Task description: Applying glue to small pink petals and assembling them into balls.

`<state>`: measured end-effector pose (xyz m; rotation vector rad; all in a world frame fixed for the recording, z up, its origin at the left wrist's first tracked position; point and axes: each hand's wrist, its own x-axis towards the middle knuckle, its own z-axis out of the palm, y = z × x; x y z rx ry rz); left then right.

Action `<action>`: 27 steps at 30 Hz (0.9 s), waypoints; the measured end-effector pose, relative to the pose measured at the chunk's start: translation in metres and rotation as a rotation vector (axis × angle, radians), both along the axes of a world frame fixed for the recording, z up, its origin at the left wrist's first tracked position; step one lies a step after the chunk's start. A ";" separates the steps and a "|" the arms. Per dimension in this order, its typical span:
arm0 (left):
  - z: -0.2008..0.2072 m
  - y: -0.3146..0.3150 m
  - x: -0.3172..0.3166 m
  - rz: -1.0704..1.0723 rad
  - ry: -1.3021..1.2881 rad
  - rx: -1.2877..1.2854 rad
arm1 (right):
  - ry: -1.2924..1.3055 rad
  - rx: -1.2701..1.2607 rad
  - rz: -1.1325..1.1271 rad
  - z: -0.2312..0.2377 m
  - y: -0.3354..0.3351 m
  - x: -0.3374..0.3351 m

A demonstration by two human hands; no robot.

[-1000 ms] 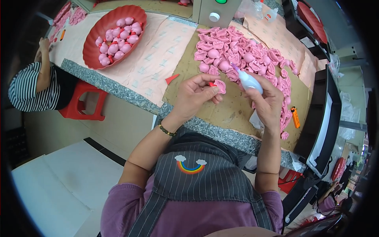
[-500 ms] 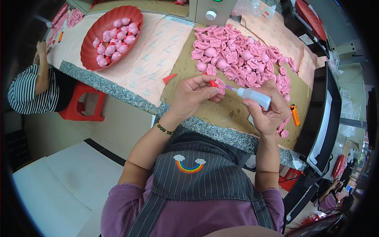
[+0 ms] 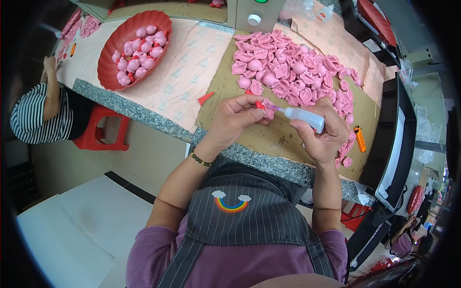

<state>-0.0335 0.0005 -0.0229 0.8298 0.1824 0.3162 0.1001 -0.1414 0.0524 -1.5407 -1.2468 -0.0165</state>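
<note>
Between the thumb and fingers of my left hand (image 3: 236,117) is a small pink molded piece (image 3: 269,113) with a red part (image 3: 260,104) at its edge. My right hand (image 3: 326,129) is closed around a translucent squeeze bottle (image 3: 307,119), tilted so its thin purple nozzle meets the pink piece. Whether liquid is coming out is too small to see. Just beyond both hands lies a heap of pink molded pieces (image 3: 288,67), some round and some thin and ruffled. A flat red scrap (image 3: 206,98) rests left of my left hand.
A red scalloped bowl (image 3: 106,67) at the far left holds several round pink pieces with red parts. An orange lighter (image 3: 359,139) lies to the right, beside a black tray (image 3: 384,144). Someone in a striped shirt (image 3: 36,113) is at the left, by a red stool (image 3: 108,132).
The bottle and my right hand have shifted slightly left and down, bringing the nozzle further over the pink piece. My left hand has stayed nearly in place.
</note>
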 end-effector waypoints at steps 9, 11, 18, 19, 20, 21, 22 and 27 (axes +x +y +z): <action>0.000 0.000 0.000 -0.009 -0.001 0.027 | -0.009 -0.007 0.008 0.001 0.000 0.000; 0.002 0.000 0.000 -0.008 0.000 0.028 | -0.016 -0.010 0.010 0.000 0.000 0.000; 0.000 0.000 -0.001 -0.010 0.000 0.038 | -0.021 -0.034 0.012 0.000 0.000 0.000; 0.000 0.000 -0.001 -0.010 0.000 0.038 | -0.016 -0.030 0.011 -0.001 0.000 0.000; 0.000 0.000 -0.001 -0.008 0.001 0.034 | -0.011 -0.027 0.011 -0.001 0.000 0.000; -0.001 0.000 -0.001 -0.007 0.003 0.030 | -0.011 -0.027 0.011 -0.001 0.000 0.000; -0.001 0.000 -0.001 -0.006 0.003 0.030 | -0.021 -0.030 0.010 0.000 0.000 0.000; 0.000 0.000 -0.001 -0.003 -0.016 0.017 | -0.035 -0.024 0.005 0.000 0.001 0.000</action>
